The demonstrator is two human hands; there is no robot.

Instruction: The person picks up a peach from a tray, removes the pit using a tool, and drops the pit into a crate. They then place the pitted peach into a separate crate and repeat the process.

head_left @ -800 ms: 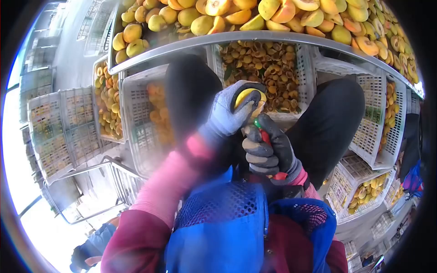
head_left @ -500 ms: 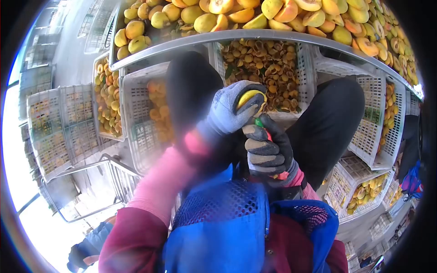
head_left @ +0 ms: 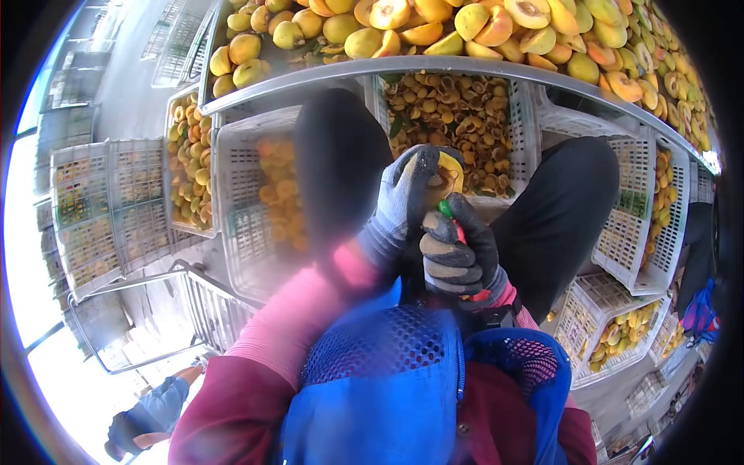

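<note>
Blue-grey left glove (head_left: 404,191) with dark coating, right glove (head_left: 463,249) dark-coated and smudged tan, pink oversleeves (head_left: 298,311) behind the grip — finely striped, maroon top (head_left: 232,399) farther back, blue vest (head_left: 368,407) with mesh and zip (head_left: 461,372), black trousers (head_left: 556,203) either side.

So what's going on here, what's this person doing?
A seated person is working on a fruit by hand. The gloved left hand holds it, with a cut face showing. The gloved right hand has a tool with a red and green handle close to it; the working end can't be made out. Ahead is a metal-rimmed tray of whole and cut fruit.
</note>
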